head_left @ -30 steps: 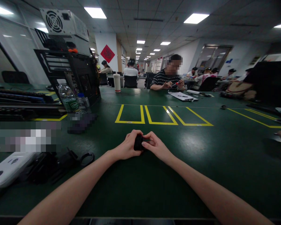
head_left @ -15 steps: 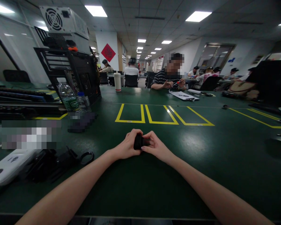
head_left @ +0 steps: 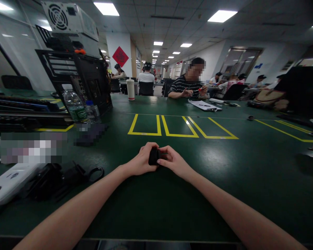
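A small black object [head_left: 153, 157], rounded and dark, is held just above or on the green table [head_left: 156, 208]; I cannot make out its kind. My left hand [head_left: 145, 159] wraps round its left side, thumb below and fingers over the top. From the right, my right hand [head_left: 172, 159] pinches its edge between thumb and fingertips. Part of the object is hidden behind the fingers of both hands.
Yellow tape outlines [head_left: 144, 133] mark the table ahead of my hands. At left are a white device [head_left: 10, 180], black gear with a ring [head_left: 96, 174], plastic bottles [head_left: 75, 109] and a computer case [head_left: 94, 83]. A person [head_left: 187, 83] sits opposite, behind a clipboard [head_left: 205, 105].
My right fingers have shifted slightly on the black object's edge. Both hands stay in nearly the same place, and the view has moved only a little.
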`<control>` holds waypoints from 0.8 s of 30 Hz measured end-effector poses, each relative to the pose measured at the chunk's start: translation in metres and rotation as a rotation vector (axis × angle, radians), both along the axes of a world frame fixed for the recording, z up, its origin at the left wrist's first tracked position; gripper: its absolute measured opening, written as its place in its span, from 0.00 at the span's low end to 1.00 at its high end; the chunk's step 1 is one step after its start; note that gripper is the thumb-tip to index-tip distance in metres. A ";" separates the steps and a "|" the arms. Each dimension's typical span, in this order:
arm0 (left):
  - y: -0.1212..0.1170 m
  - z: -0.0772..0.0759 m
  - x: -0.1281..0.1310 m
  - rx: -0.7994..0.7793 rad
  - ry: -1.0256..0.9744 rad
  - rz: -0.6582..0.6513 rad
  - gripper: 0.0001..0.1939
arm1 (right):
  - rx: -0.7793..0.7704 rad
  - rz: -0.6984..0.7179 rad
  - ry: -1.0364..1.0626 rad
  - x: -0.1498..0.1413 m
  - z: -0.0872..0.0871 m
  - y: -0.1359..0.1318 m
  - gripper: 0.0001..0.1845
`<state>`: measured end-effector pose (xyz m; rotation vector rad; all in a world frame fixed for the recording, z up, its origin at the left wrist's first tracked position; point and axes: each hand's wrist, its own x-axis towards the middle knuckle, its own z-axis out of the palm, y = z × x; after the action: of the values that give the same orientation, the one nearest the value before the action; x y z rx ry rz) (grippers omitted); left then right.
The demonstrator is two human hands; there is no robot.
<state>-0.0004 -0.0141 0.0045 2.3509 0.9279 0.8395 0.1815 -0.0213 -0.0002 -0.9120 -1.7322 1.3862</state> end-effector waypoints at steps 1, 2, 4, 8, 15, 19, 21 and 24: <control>0.000 0.000 0.000 0.003 0.000 -0.002 0.30 | -0.003 0.012 0.017 0.000 0.000 -0.001 0.17; 0.000 0.000 0.000 0.002 0.001 -0.001 0.30 | -0.005 0.020 0.033 0.001 0.000 -0.001 0.17; -0.001 0.001 0.000 -0.006 0.005 0.006 0.31 | -0.010 0.029 0.060 0.000 0.000 -0.002 0.17; -0.002 0.003 0.001 -0.016 0.001 -0.002 0.30 | -0.014 0.007 0.081 -0.001 -0.002 -0.001 0.11; -0.001 0.003 0.000 -0.020 -0.001 -0.004 0.30 | 0.003 -0.040 -0.001 -0.001 0.000 0.000 0.15; 0.001 0.001 -0.001 0.000 0.018 -0.018 0.30 | -0.008 0.027 0.031 -0.001 0.002 0.000 0.14; 0.001 0.000 0.000 0.025 0.007 -0.016 0.30 | -0.020 0.052 0.074 0.000 0.003 -0.002 0.17; 0.000 0.000 0.001 0.022 -0.009 -0.003 0.31 | -0.034 0.043 0.084 -0.001 0.003 -0.003 0.17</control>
<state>0.0006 -0.0142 0.0048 2.3650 0.9158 0.8630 0.1810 -0.0242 0.0030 -0.8270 -1.6787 1.4657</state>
